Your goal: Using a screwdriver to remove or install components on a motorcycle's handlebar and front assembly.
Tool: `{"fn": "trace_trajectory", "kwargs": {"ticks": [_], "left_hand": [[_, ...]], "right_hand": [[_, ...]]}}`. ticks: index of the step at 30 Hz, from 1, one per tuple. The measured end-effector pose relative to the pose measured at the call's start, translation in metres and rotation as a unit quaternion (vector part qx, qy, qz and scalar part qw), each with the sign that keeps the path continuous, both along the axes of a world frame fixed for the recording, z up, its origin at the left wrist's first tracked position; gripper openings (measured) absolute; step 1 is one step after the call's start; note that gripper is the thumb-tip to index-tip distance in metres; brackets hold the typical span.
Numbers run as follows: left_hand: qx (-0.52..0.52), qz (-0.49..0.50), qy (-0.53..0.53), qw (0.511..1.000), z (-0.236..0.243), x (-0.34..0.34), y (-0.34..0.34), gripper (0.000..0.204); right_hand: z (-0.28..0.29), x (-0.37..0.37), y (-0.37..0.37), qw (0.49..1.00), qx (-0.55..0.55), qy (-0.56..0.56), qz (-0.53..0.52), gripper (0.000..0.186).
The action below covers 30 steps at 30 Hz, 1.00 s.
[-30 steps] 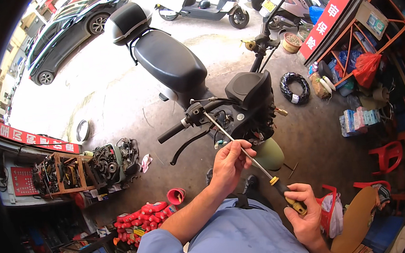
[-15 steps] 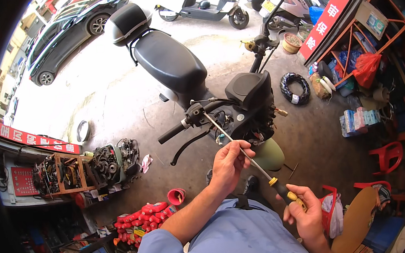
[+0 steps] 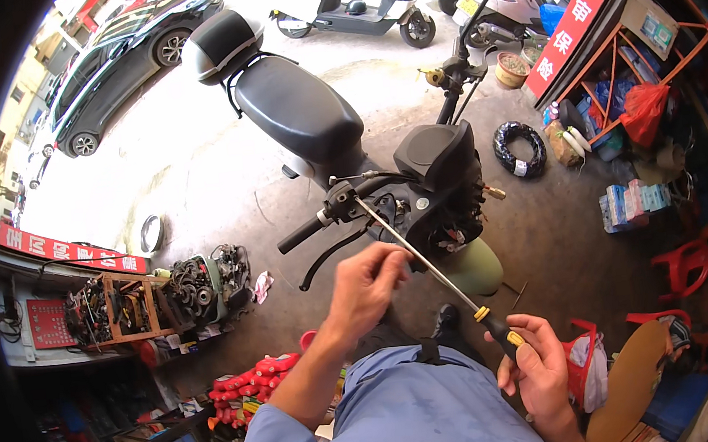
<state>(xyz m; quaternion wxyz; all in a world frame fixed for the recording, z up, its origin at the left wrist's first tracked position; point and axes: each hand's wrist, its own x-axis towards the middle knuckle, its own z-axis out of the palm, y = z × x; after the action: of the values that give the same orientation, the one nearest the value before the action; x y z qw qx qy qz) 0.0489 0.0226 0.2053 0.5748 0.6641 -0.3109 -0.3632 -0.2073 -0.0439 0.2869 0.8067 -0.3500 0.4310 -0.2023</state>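
Note:
My right hand grips the black and yellow handle of a long screwdriver, with its fingers curled round the handle's end. The metal shaft slants up and left, and its tip meets the black control housing on the scooter's handlebar. Close beside the shaft is my left hand, its fingers curled together and nothing visible in them. A black brake lever and a rubber grip extend from that housing. Exposed wires and parts show in the opened front of the scooter.
The scooter's black seat and top box extend away from me. A wrapped tyre lies at the right, near a red plastic chair. Engine parts stand at the left, with red bottles nearer me.
My left hand has moved left and slightly down, coming off the screwdriver's shaft. The right hand keeps its hold on the handle, and the tip stays at the housing.

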Motion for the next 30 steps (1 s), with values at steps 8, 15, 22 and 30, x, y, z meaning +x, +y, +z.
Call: {"fn": "trace_trajectory", "kwargs": {"ticks": [8,15,22,30], "left_hand": [[0.018,0.026,-0.456,0.889,0.013,0.085,-0.010,0.018],[0.033,-0.065,-0.534,0.842,0.009,0.104,-0.025,0.022],[0.056,-0.094,-0.523,0.845,0.018,0.109,-0.029,0.018],[0.073,-0.103,-0.520,0.845,0.020,0.110,-0.028,0.016]], "right_hand": [[-0.003,0.002,0.000,0.999,-0.019,-0.022,-0.032,0.032],[-0.011,-0.004,0.002,0.965,-0.259,0.024,0.025,0.025],[-0.019,0.001,0.009,0.947,-0.320,0.021,-0.013,0.031],[-0.006,0.008,0.012,0.968,-0.250,0.025,-0.019,0.024]]}}
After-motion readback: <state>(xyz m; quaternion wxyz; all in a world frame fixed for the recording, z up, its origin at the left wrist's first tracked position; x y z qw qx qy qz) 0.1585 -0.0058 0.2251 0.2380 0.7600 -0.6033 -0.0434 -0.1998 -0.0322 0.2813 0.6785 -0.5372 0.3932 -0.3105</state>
